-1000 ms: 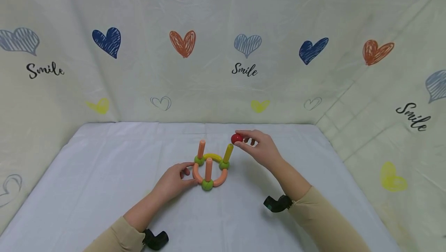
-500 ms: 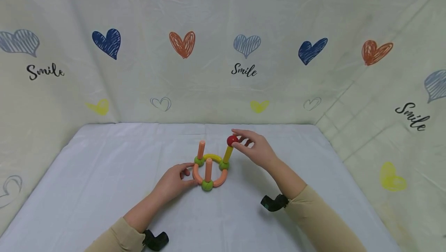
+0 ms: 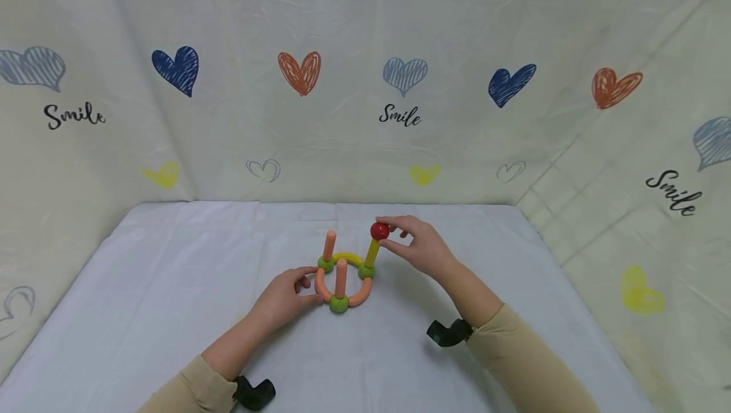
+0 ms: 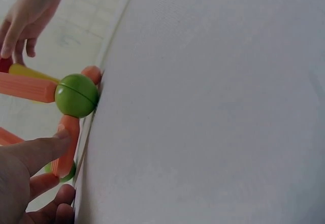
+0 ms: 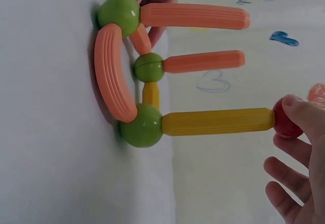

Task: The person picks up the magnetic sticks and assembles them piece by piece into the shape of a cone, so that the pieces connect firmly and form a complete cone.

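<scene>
On the table stands a toy frame of green balls (image 5: 142,125) joined by curved rods (image 5: 114,74) into a ring. Three straight rods rise from the balls: two orange ones (image 3: 341,280) and a yellow one (image 5: 218,121). At the top end of the yellow rod sits a red ball (image 3: 379,231), touching it in the right wrist view. My right hand (image 3: 422,247) pinches that ball between thumb and index finger, the other fingers spread loosely. With thumb and fingers, my left hand (image 3: 287,299) holds the curved orange rod (image 4: 66,148) on the ring's left side.
A white cloth (image 3: 171,299) covers the table. Behind and at the right hang pale sheets printed with hearts (image 3: 299,73) and the word Smile. A black wrist camera (image 3: 449,333) is worn on the right sleeve, another black camera (image 3: 255,394) on the left.
My right hand has moved slightly left, bringing the red ball from beside the yellow rod's tip onto its top end. The left hand stays in place on the ring.
</scene>
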A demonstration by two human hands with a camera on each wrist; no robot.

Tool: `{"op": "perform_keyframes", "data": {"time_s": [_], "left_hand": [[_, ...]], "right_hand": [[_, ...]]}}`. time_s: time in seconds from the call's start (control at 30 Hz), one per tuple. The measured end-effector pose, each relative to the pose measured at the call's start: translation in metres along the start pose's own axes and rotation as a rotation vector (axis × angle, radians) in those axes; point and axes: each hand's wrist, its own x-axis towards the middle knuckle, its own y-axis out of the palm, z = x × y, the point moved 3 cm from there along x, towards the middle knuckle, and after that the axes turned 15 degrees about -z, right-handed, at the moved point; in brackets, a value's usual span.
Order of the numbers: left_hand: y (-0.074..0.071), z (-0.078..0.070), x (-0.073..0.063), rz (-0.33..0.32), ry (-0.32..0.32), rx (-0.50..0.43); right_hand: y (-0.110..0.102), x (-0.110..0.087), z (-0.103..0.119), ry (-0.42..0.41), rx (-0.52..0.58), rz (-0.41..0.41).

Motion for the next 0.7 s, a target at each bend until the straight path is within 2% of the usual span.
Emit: {"op": "perform_keyframes", "data": {"time_s": [0.3, 0.5, 0.7], "left_hand": [[0.000, 0.002, 0.000, -0.004, 0.010, -0.011], [0.000, 0.002, 0.000, -0.002, 0.004, -0.024], [-0.006, 0.005, 0.003, 0.017, -0.020, -0.054]], "right_hand": [[0.010, -0.007, 0.001, 0.075, 0.037, -0.082], [0.017, -0.012, 0.000, 0.084, 0.130, -0.140], [0.019, -0.012, 0.000, 0.085, 0.119, -0.146]]}}
